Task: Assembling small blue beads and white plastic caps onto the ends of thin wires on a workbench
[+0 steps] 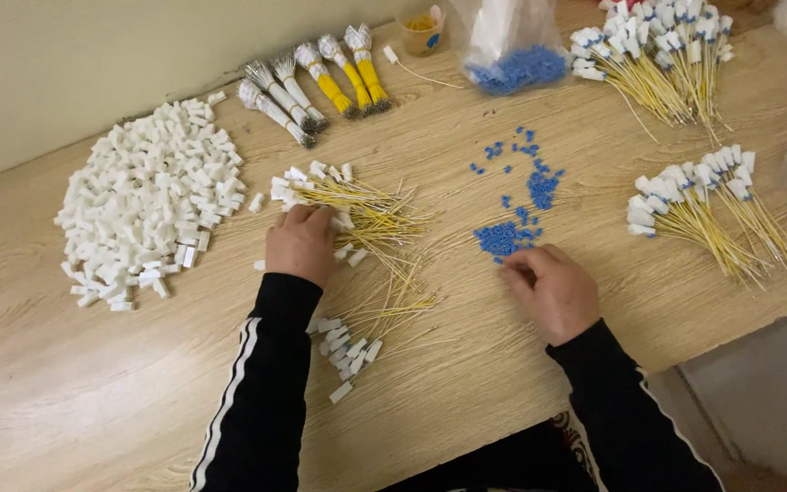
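- The left hand (301, 242) lay palm-down near the middle of the wooden counter (93, 392), fingers curled over the near end of a loose bundle of yellow wires with white caps (357, 205); whether it truly gripped any of them could not be told.
- The right hand (553, 290) rested closer to the near edge, fingers bent inward with the fingertips pinched together right at the small heap of blue beads (503, 239); any bead between them was hidden.
- More blue beads trailed away from that heap toward the far edge, scattered loosely across the counter's middle.
- Between the two hands, toward the near edge, lay a second, messier bunch of capped wires (366, 333), white caps pointing to the near edge.
- Over by the left edge sat a wide pile of white plastic caps (143, 200), well apart from both hands.
- Along the far edge lay several tied bundles of wire with yellow and white sleeves (316, 77), side by side.
- A clear bag of blue beads (512, 59) stood at the far edge, just beside a small cup (422, 32).
- Two fanned sheaves of finished wires filled the right side: one at the far right corner (658, 55), one near the right edge (703, 205).
- Both forearms wore black sleeves with white stripes.
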